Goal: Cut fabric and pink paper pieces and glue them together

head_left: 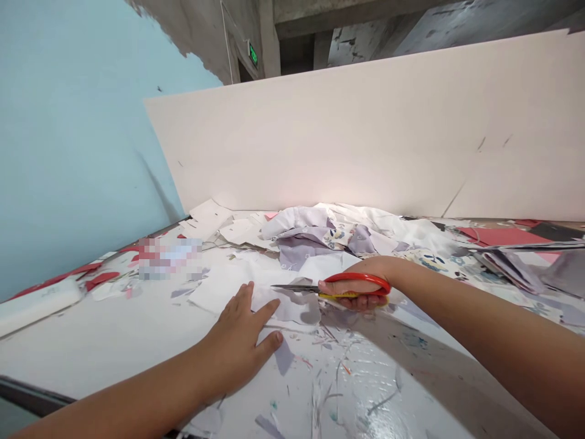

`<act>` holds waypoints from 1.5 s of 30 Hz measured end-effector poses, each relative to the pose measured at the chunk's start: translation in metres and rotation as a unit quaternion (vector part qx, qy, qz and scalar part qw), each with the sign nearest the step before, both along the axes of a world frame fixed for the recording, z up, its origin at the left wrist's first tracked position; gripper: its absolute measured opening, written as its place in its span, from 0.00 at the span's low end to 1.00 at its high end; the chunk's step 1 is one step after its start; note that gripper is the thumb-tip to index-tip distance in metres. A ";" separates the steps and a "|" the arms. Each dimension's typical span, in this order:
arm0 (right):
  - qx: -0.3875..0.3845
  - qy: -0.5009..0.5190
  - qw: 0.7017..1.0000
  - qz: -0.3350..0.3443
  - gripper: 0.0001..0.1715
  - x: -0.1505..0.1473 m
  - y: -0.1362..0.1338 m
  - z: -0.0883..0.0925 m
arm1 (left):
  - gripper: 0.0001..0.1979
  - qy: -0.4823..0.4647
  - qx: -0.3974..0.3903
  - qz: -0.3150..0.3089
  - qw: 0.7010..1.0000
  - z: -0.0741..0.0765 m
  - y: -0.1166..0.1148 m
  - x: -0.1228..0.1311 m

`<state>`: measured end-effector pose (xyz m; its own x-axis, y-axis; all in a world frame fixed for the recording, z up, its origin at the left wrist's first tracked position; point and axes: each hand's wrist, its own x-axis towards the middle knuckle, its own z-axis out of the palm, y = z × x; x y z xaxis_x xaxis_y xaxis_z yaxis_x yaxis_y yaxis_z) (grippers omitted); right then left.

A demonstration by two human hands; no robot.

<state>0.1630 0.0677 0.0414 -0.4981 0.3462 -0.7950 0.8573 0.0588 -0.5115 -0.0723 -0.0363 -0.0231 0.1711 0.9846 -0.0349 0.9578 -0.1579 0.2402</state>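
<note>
My right hand (359, 291) is closed around a pair of scissors (379, 281) with red and yellow handles. Their dark blades point left and lie over a piece of white fabric (292, 308) on the table. Whether the blades are parted is hard to make out. My left hand (247, 332) rests flat on the near left part of that fabric, fingers spread, holding nothing between them. Just beyond both hands is a heap of white and pale purple cloth (301, 238), some of it printed with flowers.
The white tabletop (365, 378) is strewn with thread ends and small scraps. Pale card pieces (210, 219) lie at the back left, red fabric (498, 236) at the back right. A white block (39, 305) sits at the left edge. Behind stands a tall white panel (342, 134).
</note>
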 end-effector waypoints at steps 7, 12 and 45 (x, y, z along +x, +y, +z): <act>0.019 0.007 1.000 0.007 0.35 0.001 0.001 -0.001 | 0.31 0.002 -0.012 0.000 1.000 0.003 0.000 0.001; 0.030 0.005 0.999 0.016 0.35 -0.001 0.000 0.001 | 0.31 0.008 -0.009 0.001 1.000 0.002 0.001 0.002; 0.217 -0.003 0.972 0.094 0.28 -0.007 -0.009 0.004 | 0.32 0.029 -0.010 0.008 1.000 -0.003 0.003 0.001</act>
<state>0.1555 0.0583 0.0455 -0.5815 0.5527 -0.5970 0.8128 0.4245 -0.3988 -0.0713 -0.0328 -0.0266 0.1533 0.9861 -0.0647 0.9723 -0.1388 0.1881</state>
